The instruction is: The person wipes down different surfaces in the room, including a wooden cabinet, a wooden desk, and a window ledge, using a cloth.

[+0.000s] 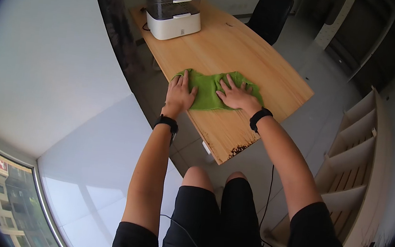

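A green cloth (204,90) lies spread on the wooden table (260,57), close to the table's left edge and somewhat wrinkled. My left hand (180,94) rests flat on the cloth's left end, fingers stretched out. On its right part lies my right hand (236,96), palm down with the fingers spread. Neither hand grasps anything. Black bands circle both wrists. Dark marks (239,150) show along the table's near edge.
A white appliance with stacked clear trays (174,24) stands at the table's far end. Behind the table is a black chair (271,15). A wooden shelf unit (350,164) is on the right, a white wall and window on the left. A cable (269,196) hangs near my legs.
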{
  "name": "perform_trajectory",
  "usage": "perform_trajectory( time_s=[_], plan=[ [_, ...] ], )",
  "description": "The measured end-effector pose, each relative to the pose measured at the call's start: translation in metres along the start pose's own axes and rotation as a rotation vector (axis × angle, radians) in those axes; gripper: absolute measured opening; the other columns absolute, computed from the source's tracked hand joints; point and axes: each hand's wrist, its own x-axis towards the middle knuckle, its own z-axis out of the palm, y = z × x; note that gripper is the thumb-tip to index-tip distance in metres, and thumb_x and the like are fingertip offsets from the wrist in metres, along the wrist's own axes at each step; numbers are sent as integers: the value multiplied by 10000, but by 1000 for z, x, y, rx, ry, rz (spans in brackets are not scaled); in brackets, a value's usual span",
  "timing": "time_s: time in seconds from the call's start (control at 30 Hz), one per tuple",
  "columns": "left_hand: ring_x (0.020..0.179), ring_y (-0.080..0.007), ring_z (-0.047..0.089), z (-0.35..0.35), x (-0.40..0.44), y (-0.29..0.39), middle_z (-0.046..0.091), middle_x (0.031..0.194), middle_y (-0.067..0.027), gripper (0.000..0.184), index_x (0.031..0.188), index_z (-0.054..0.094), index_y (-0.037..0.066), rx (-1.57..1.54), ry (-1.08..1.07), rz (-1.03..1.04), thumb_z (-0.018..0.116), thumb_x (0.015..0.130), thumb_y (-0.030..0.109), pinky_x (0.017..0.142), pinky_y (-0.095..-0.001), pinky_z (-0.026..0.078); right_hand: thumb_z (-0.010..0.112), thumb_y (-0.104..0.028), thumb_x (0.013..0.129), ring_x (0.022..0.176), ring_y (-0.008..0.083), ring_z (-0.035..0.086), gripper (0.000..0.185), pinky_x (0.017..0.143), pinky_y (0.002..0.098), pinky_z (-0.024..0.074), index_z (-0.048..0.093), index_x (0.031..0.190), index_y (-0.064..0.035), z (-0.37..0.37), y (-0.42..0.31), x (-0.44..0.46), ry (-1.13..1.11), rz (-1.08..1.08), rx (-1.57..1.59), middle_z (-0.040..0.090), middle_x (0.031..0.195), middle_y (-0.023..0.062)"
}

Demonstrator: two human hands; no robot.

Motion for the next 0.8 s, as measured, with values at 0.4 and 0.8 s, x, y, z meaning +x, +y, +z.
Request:
perform_trajectory(
  time_s=[0.4, 0.8],
  plan=[
    [1322, -351, 387, 12, 76, -77, 515, 1352, -218, 681, 1459, 305, -51, -18, 41, -16, 457, 947, 373, 1135, -417, 257, 154, -552, 992, 1425, 520, 85, 634, 1140, 659, 121, 33, 1555, -285, -37, -52, 96, -36, 0, -70, -108, 1619, -12],
    [1361, -333, 343, 13, 139, -130, 461, 1414, -192, 650, 1495, 237, -26, 45, -49, -110, 380, 984, 349, 1153, -402, 229, 137, -599, 979, 1449, 463, 71, 636, 1150, 651, 73, 14, 1547, -343, -71, -78, 192, -1, -40, -37, -106, 1616, -60]
  ],
)
